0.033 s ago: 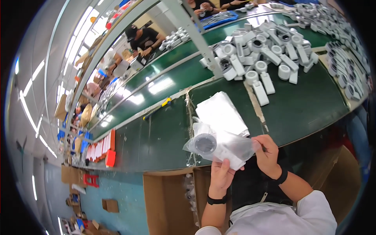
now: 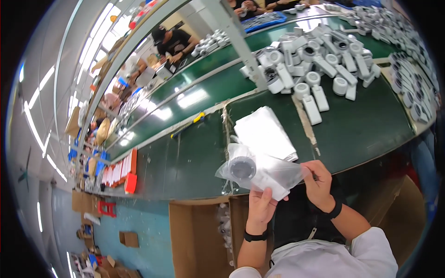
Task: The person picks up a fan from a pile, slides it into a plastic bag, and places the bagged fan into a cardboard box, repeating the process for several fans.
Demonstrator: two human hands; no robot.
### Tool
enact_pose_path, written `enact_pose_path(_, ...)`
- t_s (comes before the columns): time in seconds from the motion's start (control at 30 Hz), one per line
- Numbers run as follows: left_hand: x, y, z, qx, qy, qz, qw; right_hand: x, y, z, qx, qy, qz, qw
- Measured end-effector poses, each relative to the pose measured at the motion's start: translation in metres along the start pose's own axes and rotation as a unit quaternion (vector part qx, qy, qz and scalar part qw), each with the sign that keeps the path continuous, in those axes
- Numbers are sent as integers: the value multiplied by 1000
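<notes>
Left hand: thumb on top, fingers tucked underneath, closed snugly around the lower end of the white handheld device, right at the bench's near edge.
Right hand: thumb and forefinger pinched together on the outer edge of the clear plastic bag, the remaining fingers curled in toward the palm.
White handheld device: there it is, tilted between the two hands, its round head with the grey disc out to the left, handle running down to the left hand's grip.
Clear plastic bag: crinkled film spread over the disc and stretched across to the right hand; how far it covers the handle, can't tell.
White stack: just beyond the bag, a pile of flat white sheets or bags, a touch uneven at the edges.
Green workbench: big heap of white devices at the far right, a yellow-handled tool lying left of the stack, an orange-red box at the left end.
Across the line: a co-worker in black, head bowed, near another cluster of white devices.
Below the bench: an open cardboard box, left of the person's lap.
</notes>
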State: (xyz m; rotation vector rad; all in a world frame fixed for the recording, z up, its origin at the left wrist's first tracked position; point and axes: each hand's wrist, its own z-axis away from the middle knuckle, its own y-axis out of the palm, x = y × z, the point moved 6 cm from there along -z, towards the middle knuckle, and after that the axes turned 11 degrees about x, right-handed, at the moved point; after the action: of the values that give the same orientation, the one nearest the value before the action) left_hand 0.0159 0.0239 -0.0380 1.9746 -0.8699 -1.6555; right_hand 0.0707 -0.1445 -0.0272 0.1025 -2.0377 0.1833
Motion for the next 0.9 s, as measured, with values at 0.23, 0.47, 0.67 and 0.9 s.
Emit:
enact_pose_path(0.23,-43,-32,36,-110,76,-133,982,-10,11,5,97,34,-48,994)
enact_pose_path(0.47,-138,-107,50,-402,75,-456,791,-51,-3,-11,109,84,10,990)
enact_pose_path(0.67,-144,-178,5,-372,-34,-725,578,-60,-7,-12,62,99,63,991)
enact_pose_path(0.9,-142,-184,-11,-397,-67,-784,472,-57,-19,-23,80,125,0,989)
